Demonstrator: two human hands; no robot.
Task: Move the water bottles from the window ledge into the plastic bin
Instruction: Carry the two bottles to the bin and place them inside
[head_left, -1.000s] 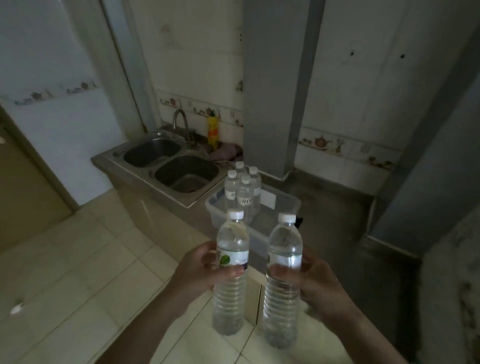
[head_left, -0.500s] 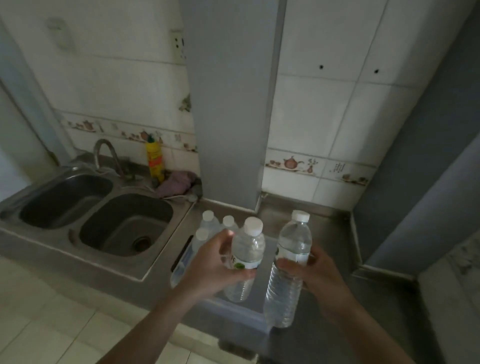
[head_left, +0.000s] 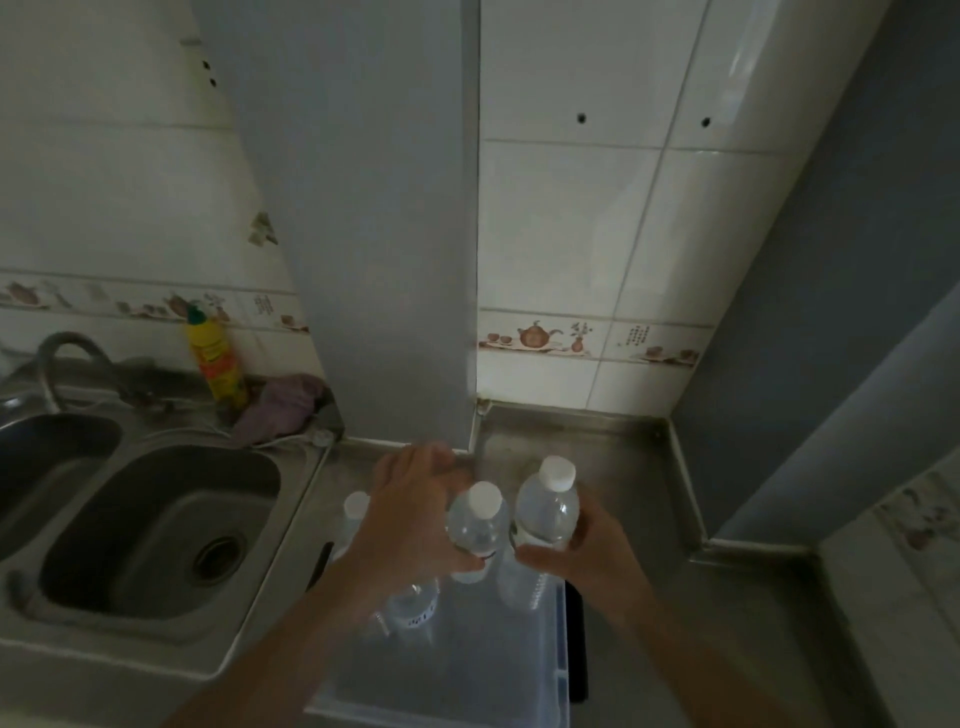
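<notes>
My left hand (head_left: 410, 525) grips a clear water bottle with a white cap (head_left: 478, 525), held upright over the translucent plastic bin (head_left: 558, 670). Right beside it, my right hand (head_left: 576, 551) is closed around a second white-capped water bottle (head_left: 548, 506), also above the bin. Other bottles stand inside the bin; one white cap (head_left: 356, 504) shows left of my left hand, and another bottle's label (head_left: 415, 613) shows under my wrist. The bin rests on the steel counter (head_left: 623, 467), partly hidden by my arms.
A double steel sink (head_left: 156, 530) with a curved tap (head_left: 62, 358) lies to the left. A yellow dish-soap bottle (head_left: 215, 358) and a purple cloth (head_left: 280, 408) sit behind it. A grey column (head_left: 363, 234) rises behind the bin; a grey wall (head_left: 831, 312) closes the right.
I have come closer to the counter and both bottles have moved forward and down, now directly over the bin instead of in front of it.
</notes>
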